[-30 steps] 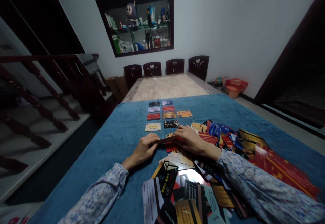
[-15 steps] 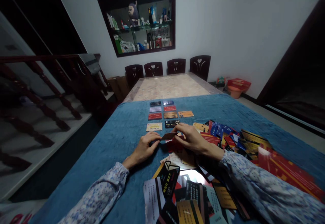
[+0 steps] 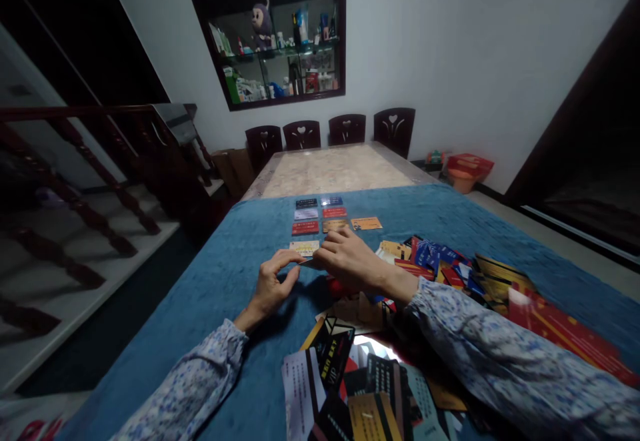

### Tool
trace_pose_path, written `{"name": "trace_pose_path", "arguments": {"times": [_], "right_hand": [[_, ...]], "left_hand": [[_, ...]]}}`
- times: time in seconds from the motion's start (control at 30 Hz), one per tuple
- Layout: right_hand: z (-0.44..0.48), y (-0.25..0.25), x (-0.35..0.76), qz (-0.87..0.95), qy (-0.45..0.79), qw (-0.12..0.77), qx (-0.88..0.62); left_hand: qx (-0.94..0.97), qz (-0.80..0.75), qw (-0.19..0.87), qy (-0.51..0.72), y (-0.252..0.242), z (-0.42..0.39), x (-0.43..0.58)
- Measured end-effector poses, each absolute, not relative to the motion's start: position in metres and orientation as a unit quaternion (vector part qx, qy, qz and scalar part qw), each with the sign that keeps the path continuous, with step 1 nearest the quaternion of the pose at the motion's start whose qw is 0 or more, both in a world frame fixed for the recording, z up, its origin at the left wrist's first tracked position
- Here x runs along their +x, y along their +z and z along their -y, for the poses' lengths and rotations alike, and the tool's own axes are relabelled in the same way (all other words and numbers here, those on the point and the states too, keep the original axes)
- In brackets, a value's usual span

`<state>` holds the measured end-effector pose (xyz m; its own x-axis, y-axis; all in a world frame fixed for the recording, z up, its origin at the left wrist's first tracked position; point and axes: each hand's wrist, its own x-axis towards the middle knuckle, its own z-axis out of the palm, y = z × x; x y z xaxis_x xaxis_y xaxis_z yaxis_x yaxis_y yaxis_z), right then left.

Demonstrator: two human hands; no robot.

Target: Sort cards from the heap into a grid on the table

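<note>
One thin, pale-edged, rectangular plastic card [image 3: 307,263], likely light, stiff and slick, best taken by its opposite ends, is pinched by the left hand [image 3: 274,281] and right hand [image 3: 353,261] above the blue fabric cloth [image 3: 220,274] on the beige stone-look worktop [image 3: 330,169].

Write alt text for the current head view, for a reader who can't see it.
A person's left hand and right hand meet at a thin card, seen nearly edge-on, above a blue cloth. Rows of cards lie beyond, with loose cards heaped nearer and to the right. Dark chairs stand beyond the table.
</note>
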<state>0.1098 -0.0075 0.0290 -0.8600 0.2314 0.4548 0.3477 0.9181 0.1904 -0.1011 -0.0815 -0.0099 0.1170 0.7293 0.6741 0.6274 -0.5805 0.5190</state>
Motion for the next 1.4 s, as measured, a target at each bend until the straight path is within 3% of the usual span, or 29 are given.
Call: {"name": "trace_pose_path", "arguments": {"times": [0.23, 0.57, 0.93, 1.4], "right_hand": [[0.009, 0.034, 0.095, 0.973, -0.102, 0.137, -0.154], [-0.004, 0.006, 0.102, 0.969, -0.041, 0.117, -0.215], [-0.006, -0.016, 0.104, 0.954, 0.003, 0.19, -0.23], [0.003, -0.021, 0.105, 0.949, -0.1, 0.223, -0.2]], "left_hand": [[0.736, -0.47, 0.033, 0.487, -0.007, 0.086, -0.096], [0.763, -0.455, -0.008, 0.459, -0.014, 0.084, -0.106], [0.76, -0.509, -0.001, 0.404, -0.025, 0.088, -0.118], [0.715, -0.56, 0.048, 0.415, -0.029, 0.084, -0.122]]}}
